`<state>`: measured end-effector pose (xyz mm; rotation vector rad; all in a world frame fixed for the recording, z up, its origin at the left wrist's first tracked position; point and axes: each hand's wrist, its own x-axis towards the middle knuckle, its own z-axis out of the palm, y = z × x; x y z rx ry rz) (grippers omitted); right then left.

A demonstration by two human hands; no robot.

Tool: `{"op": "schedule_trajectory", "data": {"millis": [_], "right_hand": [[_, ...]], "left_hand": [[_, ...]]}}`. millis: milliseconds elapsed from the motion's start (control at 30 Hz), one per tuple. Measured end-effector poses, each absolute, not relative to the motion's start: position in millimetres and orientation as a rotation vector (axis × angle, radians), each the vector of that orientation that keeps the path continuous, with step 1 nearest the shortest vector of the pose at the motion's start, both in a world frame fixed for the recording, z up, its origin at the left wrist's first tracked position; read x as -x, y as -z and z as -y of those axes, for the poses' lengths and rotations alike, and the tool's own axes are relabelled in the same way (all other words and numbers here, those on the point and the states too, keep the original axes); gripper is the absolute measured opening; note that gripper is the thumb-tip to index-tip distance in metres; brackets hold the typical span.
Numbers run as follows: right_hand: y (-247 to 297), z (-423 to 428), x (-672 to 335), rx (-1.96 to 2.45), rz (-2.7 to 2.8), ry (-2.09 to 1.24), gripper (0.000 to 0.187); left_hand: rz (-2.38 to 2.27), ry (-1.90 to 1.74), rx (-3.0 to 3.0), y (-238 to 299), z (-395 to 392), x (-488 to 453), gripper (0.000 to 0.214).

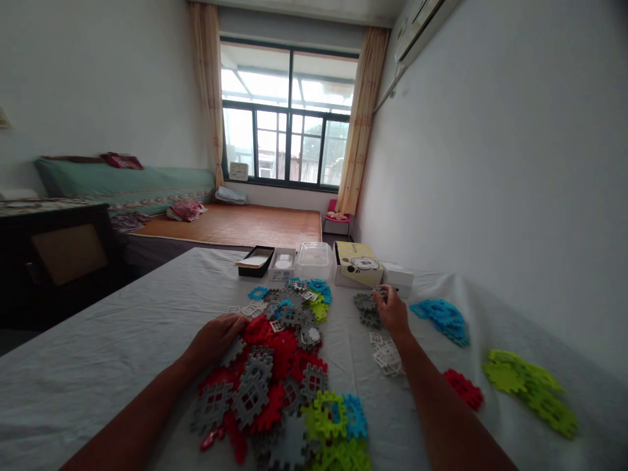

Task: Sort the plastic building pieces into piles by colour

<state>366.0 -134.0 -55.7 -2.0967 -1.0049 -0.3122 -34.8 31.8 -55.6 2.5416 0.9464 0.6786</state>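
Note:
My left hand point(220, 335) lies palm down at the left edge of a mixed heap, its fingers stretched out and touching the pieces there. The heap holds red interlocking plastic pieces point(282, 353), grey window-shaped pieces point(251, 394), and lime-green point(330, 414) and blue pieces point(354, 417). Over a small grey pile point(367, 309) to the right, my right hand point(391, 309) has its fingers closed on a grey interlocking piece. Beneath my right wrist are small white window pieces point(386, 357). The fingers partly hide the held piece.
Sorted piles of blue pieces point(444, 319), red pieces point(462, 388) and lime-green pieces point(530, 389) lie at right. Along the far edge stand a black box point(265, 263), a clear plastic container point(314, 260) and a yellow cartoon box point(358, 265). A white cloth point(147, 320) covers the table.

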Motion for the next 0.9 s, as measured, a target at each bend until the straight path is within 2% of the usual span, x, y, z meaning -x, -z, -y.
{"op": "schedule_trajectory", "data": {"millis": [167,300,367,433,500,733,833,900], "right_hand": [[54,139,-367,2.052,1.012,0.467,0.045],[45,128,-315,1.781,1.562,-0.058,0.034],[44,123,-289,1.585,1.865,-0.28,0.041],[46,121,-270,1.473,2.044,-0.325,0.054],[48,120,-260,1.442,2.112,-0.328,0.057],[48,122,-267,1.423,2.004,-0.36,0.024],[45,125,-268,1.413,1.899,-0.437,0.022],[44,125,-265,1.401,1.783,-0.533,0.028]], "left_hand": [[-0.947,-0.691,-2.535,56,-31,35,0.046],[-0.949,-0.662,-2.545,54,-30,34,0.044],[-0.947,-0.656,-2.542,53,-29,34,0.044],[-0.944,-0.659,-2.535,53,-29,34,0.044],[-0.94,-0.66,-2.53,54,-30,34,0.044],[-0.941,-0.651,-2.516,54,-31,34,0.045],[-0.936,-0.653,-2.531,52,-29,35,0.044],[-0.932,-0.661,-2.537,52,-28,35,0.043]]}}
